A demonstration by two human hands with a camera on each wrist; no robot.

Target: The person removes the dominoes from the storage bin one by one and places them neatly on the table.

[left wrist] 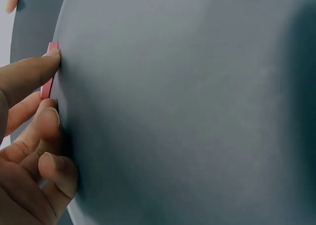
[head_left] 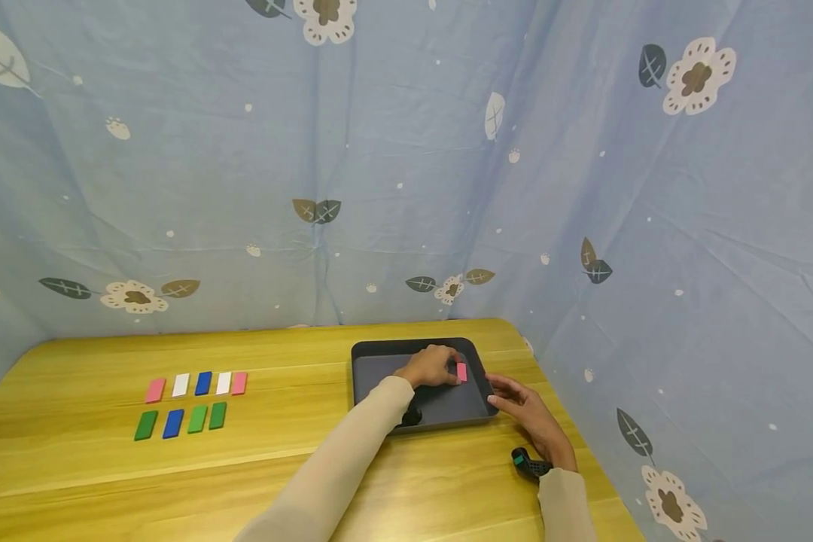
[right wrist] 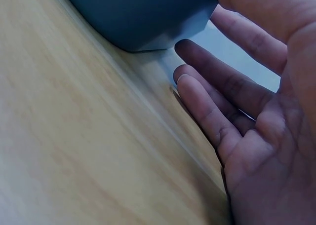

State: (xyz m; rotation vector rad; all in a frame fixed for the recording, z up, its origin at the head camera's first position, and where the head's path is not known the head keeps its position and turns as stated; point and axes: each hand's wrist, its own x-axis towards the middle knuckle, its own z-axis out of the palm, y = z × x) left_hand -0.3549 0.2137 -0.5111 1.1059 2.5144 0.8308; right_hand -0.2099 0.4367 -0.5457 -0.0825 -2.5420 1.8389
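Observation:
My left hand [head_left: 430, 366] reaches into a dark grey tray [head_left: 379, 348] and pinches a small pink domino-like block [head_left: 461, 371] between thumb and fingers. In the left wrist view that pink block [left wrist: 47, 89] stands on edge near the tray's side wall, partly covered by a fingertip. My right hand [head_left: 531, 414] is at the tray's right side, thumb and forefinger right at the rim. Seen from the right wrist, the other fingers [right wrist: 207, 111] of this hand extend loosely beside the tray's outer corner [right wrist: 148, 32], holding nothing.
On the left of the wooden table [head_left: 278, 421] lie two rows of flat blocks. The back row has pink [head_left: 155, 391], white [head_left: 181, 385] and blue [head_left: 204, 383] ones; the front row has green [head_left: 145, 425] and blue [head_left: 172, 424]. A flowered curtain [head_left: 379, 150] hangs behind.

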